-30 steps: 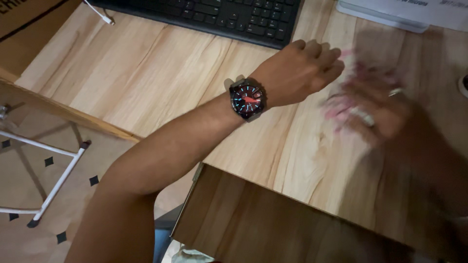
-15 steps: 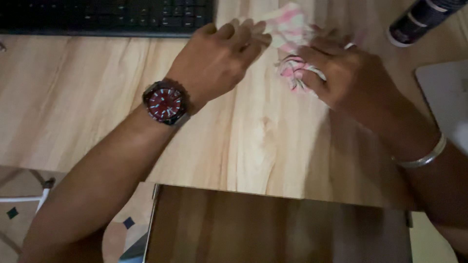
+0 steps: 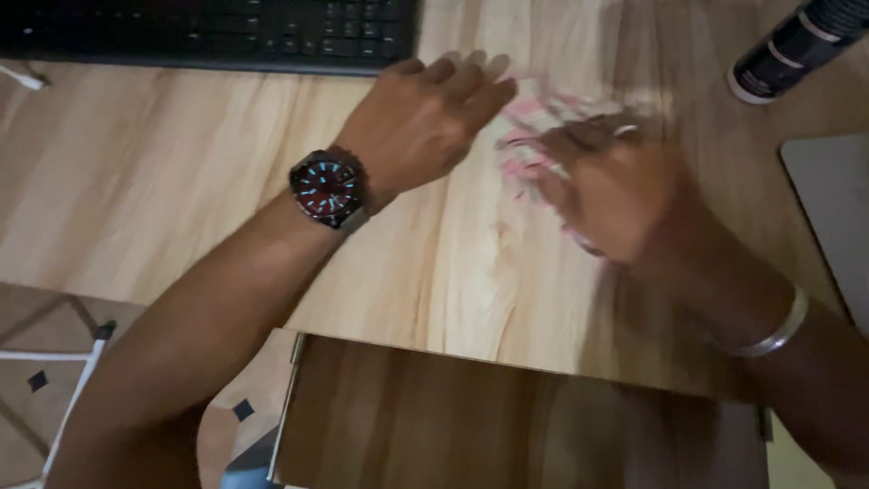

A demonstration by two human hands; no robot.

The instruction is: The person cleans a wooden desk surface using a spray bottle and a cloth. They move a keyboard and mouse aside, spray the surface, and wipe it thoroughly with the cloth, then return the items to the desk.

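My left hand rests flat on the light wooden desk, fingers together and empty, with a dark round wristwatch on the wrist. Just right of its fingertips lies a pink and white cloth. My right hand is blurred by motion and presses on that cloth, holding it against the desk. A silver bangle sits on my right wrist, and a ring shows on one finger.
A black keyboard lies along the desk's far edge. A dark cylindrical bottle lies at the upper right. A grey flat device sits at the right edge. A pulled-out wooden shelf is below the desk front.
My right hand has slid with the cloth toward me and slightly left across the desk. My left hand has stayed flat in nearly the same spot.
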